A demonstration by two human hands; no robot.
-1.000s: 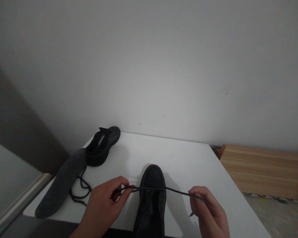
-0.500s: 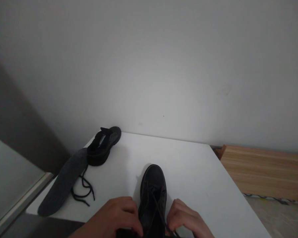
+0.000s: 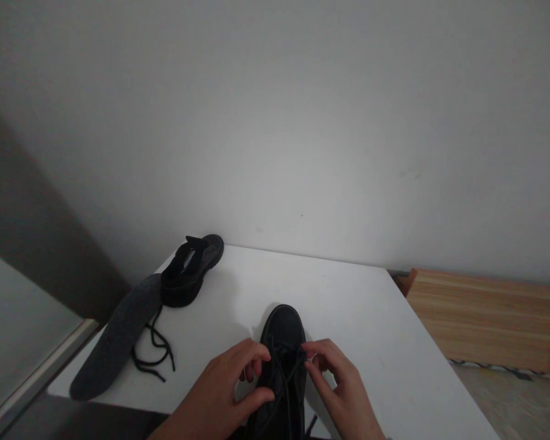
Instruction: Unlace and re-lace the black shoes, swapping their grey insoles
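A black lace-up shoe (image 3: 283,324) stands on the white table with its toe pointing away from me, its heel cut off by the lower edge of the view. Its black shoelace (image 3: 285,382) runs loosely over the tongue, and one end hangs by the right side. My left hand (image 3: 236,382) is at the shoe's left side, thumb and forefinger spread apart, fingertips touching the upper near the eyelets. On the other side my right hand (image 3: 337,382) has thumb and forefinger pinched close at the right eyelets, on the shoelace; the exact grip is small and dark.
A second black shoe (image 3: 183,275) rests at the table's back left corner. Beside it lie a dark grey insole (image 3: 117,342) and a loose black shoelace (image 3: 153,360). The white table (image 3: 371,330) meets a wall behind. A wooden board (image 3: 486,318) is at the right.
Both hands have moved forward from near the bottom edge to the eyelets. My left fingers have spread. The lace previously drawn toward my right hand now lies slacker over the tongue.
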